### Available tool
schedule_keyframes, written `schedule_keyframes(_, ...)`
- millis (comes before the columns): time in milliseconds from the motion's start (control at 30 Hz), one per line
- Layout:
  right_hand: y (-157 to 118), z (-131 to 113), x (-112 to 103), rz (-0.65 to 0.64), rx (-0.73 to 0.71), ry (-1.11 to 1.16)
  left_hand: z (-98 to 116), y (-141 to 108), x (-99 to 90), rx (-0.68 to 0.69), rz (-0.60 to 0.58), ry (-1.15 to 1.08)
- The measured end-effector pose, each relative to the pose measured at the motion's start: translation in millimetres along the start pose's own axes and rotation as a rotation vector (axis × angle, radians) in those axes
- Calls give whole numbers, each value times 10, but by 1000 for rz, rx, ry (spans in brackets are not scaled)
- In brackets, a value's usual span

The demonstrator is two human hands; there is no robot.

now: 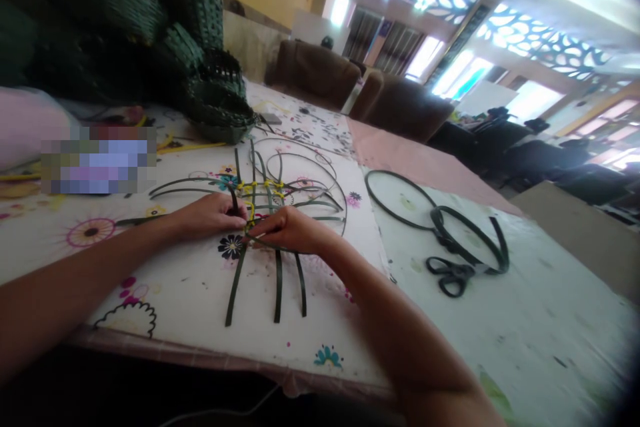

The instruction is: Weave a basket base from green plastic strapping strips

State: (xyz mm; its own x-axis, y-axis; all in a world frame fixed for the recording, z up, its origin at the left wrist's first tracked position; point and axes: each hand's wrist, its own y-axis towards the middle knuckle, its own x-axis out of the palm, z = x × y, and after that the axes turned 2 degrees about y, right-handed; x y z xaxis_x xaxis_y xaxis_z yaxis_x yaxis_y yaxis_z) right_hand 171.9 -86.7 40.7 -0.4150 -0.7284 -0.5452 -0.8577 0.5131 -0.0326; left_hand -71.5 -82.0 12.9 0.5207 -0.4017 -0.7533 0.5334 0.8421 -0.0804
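Across the foreground, a cloth-covered table (175, 300), pale and printed with flowers. At its far left, a heaped pile of dark woven baskets (183, 47). On the near part of the cloth, a loose lattice of dark strips (270, 200), lying flat, with long ends reaching out on several sides. Over at the right, well apart from the lattice, a coil of dark strip (501, 255). At the lattice's near left corner, the right hand (287, 230), fingers bent and drawn narrow; cannot tell the exact hold at its fingertips. Just beside it, the left hand (215, 217), thumb and fingers pinched on a short upturned strip (233, 200). Next to the coil, black scissors (455, 270). Finest of all, yellow strands (260, 185) around the crossings. In hand, to judge by the pose: threading or fastening at that corner. Called for next, probably: pinning the crossing with one hand, drawing the strip snug with the other, without skewing the lattice.
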Motion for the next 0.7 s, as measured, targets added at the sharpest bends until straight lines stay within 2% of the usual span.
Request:
schedule_keyframes(200, 4, -177, 169, -80, -115, -684, 45, -4, -20, 32, 9, 56)
schedule_keyframes(300, 19, -120, 183, -3, -166, -779, 99, -17, -35, 33, -5, 74)
schedule_keyframes(367, 34, -22, 150, 62, -182, -708, 122, -24, -39, 27, -4, 82)
schedule_keyframes(567, 101, 258, 72, 240, -191, -300, 101, -28, -25, -11, -5, 102)
schedule_keyframes(700, 137, 313, 84, 398, 52, 72, 88, -35, -12, -38, 0, 96)
